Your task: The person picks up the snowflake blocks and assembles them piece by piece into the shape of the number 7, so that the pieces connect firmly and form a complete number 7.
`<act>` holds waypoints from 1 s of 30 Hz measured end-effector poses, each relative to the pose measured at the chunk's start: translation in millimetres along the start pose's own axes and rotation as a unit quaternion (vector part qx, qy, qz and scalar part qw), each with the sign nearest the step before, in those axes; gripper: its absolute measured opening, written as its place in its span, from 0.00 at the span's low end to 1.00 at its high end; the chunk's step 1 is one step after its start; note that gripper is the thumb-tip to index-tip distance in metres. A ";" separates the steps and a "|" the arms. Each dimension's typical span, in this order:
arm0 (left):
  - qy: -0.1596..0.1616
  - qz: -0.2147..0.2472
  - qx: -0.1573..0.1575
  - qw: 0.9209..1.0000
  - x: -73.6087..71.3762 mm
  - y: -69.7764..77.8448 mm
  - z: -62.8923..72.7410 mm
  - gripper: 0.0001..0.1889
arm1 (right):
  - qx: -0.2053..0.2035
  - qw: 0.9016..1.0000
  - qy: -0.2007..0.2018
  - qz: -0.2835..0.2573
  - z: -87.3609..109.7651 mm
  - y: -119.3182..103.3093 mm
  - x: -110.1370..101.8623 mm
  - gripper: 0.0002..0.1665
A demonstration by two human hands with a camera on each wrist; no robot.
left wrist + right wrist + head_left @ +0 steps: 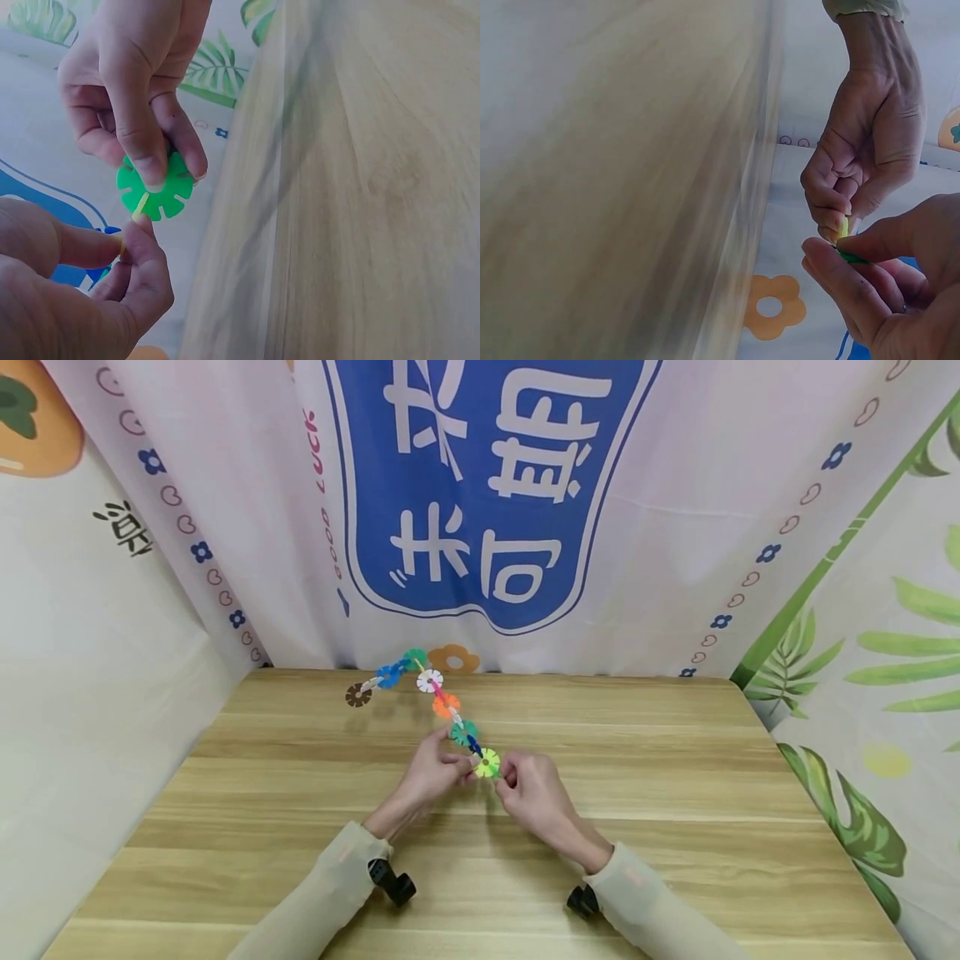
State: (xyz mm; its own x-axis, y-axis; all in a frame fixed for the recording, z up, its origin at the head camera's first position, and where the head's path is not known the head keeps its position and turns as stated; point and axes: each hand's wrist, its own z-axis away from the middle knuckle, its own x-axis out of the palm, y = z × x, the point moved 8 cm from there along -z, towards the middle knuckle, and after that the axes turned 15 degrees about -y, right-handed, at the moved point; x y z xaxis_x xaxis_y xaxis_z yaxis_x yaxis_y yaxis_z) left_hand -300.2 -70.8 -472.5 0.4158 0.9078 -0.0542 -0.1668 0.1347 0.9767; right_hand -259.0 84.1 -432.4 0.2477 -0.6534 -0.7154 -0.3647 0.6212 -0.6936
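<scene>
A chain of slotted plastic snowflake discs runs from a brown disc (pixel 358 695) through blue, green, white, orange and teal ones to a yellow-green disc (pixel 487 762). My left hand (pixel 435 770) pinches this yellow-green disc between thumb and fingers, close to a dark blue disc (pixel 474 744). With thumb and fingers, my right hand (pixel 536 789) grips a bright green disc (pixel 169 196), seen face-on in the left wrist view. The yellow edge meets the green disc at its rim; how deep they interlock I cannot tell. In the right wrist view the green disc (pixel 850 256) is mostly hidden by fingers.
The chain's far part is held out above the wooden table (pixel 300 802), toward its back edge. A printed curtain (pixel 675 527) hangs behind the table, with more printed cloth at both sides. Black wrist cameras (pixel 392 882) sit at both sleeves.
</scene>
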 end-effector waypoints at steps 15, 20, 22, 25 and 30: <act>-0.017 -0.019 0.000 1.000 0.9 -4.1 -3.0 0.33 | 0.014 1.000 -0.015 -0.011 -1.6 5.4 -0.9 0.10; -0.060 -0.029 0.006 0.998 2.4 -5.4 -2.4 0.30 | 0.007 0.995 -0.084 -0.055 -3.2 12.4 -0.5 0.09; -0.094 -0.032 0.015 0.995 8.1 -5.0 -1.3 0.24 | 0.013 0.991 -0.106 -0.085 -2.6 17.9 -3.9 0.09; -0.142 -0.031 0.025 0.989 20.2 -5.1 2.5 0.22 | 0.025 0.986 -0.097 -0.131 -2.8 27.4 -16.7 0.11; -0.193 -0.044 0.016 0.980 42.5 -7.2 12.4 0.28 | 0.051 0.977 -0.070 -0.194 -7.7 43.5 -29.9 0.14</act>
State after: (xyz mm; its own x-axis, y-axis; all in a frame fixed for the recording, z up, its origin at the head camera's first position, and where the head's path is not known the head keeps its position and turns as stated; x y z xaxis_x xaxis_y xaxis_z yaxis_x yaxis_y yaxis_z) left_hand -270.3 -38.2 -479.3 0.7356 0.6745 -0.0625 -0.0890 0.1877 0.9782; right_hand -289.2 127.3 -440.6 0.4726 -0.7868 -0.3970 -0.1303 0.3832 -0.9144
